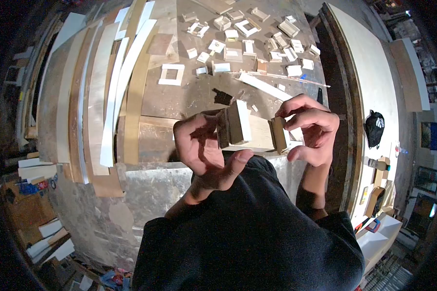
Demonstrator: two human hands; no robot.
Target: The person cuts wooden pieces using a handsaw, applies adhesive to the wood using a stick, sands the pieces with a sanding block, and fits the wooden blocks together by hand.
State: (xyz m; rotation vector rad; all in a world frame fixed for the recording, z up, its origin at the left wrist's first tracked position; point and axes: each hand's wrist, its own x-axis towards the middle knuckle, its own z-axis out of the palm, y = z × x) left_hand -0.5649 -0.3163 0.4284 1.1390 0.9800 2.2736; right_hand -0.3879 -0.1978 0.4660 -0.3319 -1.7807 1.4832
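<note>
In front of my chest, above the table's near edge, I hold a small wooden assembly [255, 133]. It has two end boards joined by a plain middle board, and white faces show on both ends. My left hand [201, 145] grips the thicker left end, its fingers behind the board and its thumb stretched below. At the narrower right end, my right hand [315, 123] has curled fingers on top and the thumb underneath. A dark scrap [222, 96] and a long white strip [263, 86] lie just beyond the piece.
Long boards and strips [116, 92] are stacked on the table's left side. Several small wooden frames and blocks [248, 28] are scattered at the back. To the right, past a dark gap, stands a pale bench [374, 87] with a black cloth item [375, 128] on it.
</note>
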